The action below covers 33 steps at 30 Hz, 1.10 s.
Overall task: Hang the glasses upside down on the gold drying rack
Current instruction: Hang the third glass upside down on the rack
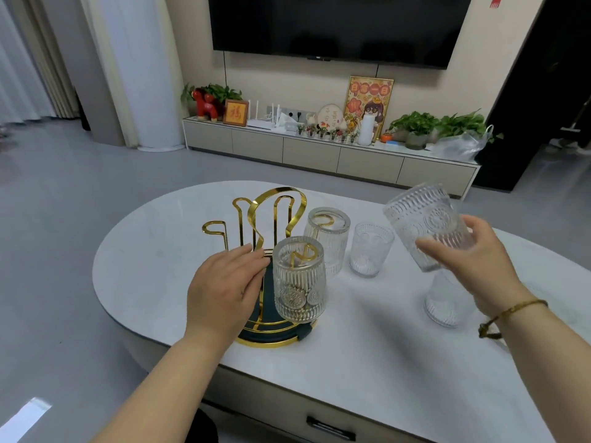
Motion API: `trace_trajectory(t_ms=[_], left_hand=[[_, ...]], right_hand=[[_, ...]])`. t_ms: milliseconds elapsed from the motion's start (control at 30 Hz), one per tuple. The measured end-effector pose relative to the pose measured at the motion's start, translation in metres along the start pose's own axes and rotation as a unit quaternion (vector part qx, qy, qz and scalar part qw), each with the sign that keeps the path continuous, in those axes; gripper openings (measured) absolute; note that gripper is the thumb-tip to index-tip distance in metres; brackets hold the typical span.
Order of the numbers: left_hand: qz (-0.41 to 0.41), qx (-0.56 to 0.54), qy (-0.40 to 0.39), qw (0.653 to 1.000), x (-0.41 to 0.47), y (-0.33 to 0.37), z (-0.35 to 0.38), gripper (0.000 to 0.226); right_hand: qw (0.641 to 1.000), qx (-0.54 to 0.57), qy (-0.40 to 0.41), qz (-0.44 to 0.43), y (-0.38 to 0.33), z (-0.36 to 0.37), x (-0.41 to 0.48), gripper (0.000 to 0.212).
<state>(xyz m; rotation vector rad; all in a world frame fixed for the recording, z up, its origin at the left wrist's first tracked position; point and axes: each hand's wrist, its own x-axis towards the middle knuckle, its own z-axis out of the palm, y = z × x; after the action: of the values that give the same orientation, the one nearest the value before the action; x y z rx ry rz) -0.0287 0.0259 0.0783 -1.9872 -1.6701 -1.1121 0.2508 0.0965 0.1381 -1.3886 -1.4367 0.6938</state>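
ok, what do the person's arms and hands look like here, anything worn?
Both forearms are bare, with no sleeves and no gloves in view. The left hand wears nothing that shows: no ring, watch or band. The right hand has a thin braided cord bracelet at the wrist, golden-brown, with a darker knot hanging on the underside.

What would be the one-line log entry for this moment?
rack: two glasses hung | left hand: by front hung glass | right hand: holds glass | table: two glasses
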Motion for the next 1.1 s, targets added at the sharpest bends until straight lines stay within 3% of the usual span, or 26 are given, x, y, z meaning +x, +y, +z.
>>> trace_trajectory(t_ms=[233, 367, 467, 667, 933, 1100], left_hand=[[-0.053, -0.037, -0.027, 0.998, -0.012, 0.0, 0.009, 0.042], [-0.118, -0.129, 0.002, 0.985, -0.013, -0.004, 0.013, 0.056], [-0.09, -0.127, 0.014, 0.988, -0.013, -0.007, 0.015, 0.071], [-0.053, -0.124, 0.008, 0.991, -0.014, -0.016, 0.017, 0.066], [-0.029, -0.136, 0.008, 0.99, -0.015, -0.022, 0.016, 0.059], [-0.044, -0.149, 0.016, 0.988, -0.014, -0.02, 0.018, 0.058]], right_hand=[[0.991, -0.103, -0.043, -0.069, -0.051, 0.029, 0.042, 0.071], [0.983, -0.154, -0.068, -0.074, -0.07, 0.052, 0.065, 0.076], [0.979, -0.169, -0.081, -0.08, -0.084, 0.071, 0.082, 0.077], [0.958, -0.228, -0.125, -0.122, -0.113, 0.11, 0.106, 0.08], [0.894, -0.349, -0.244, -0.137, -0.134, 0.149, 0.121, 0.081], [0.886, -0.357, -0.27, -0.12, -0.124, 0.167, 0.119, 0.08]])
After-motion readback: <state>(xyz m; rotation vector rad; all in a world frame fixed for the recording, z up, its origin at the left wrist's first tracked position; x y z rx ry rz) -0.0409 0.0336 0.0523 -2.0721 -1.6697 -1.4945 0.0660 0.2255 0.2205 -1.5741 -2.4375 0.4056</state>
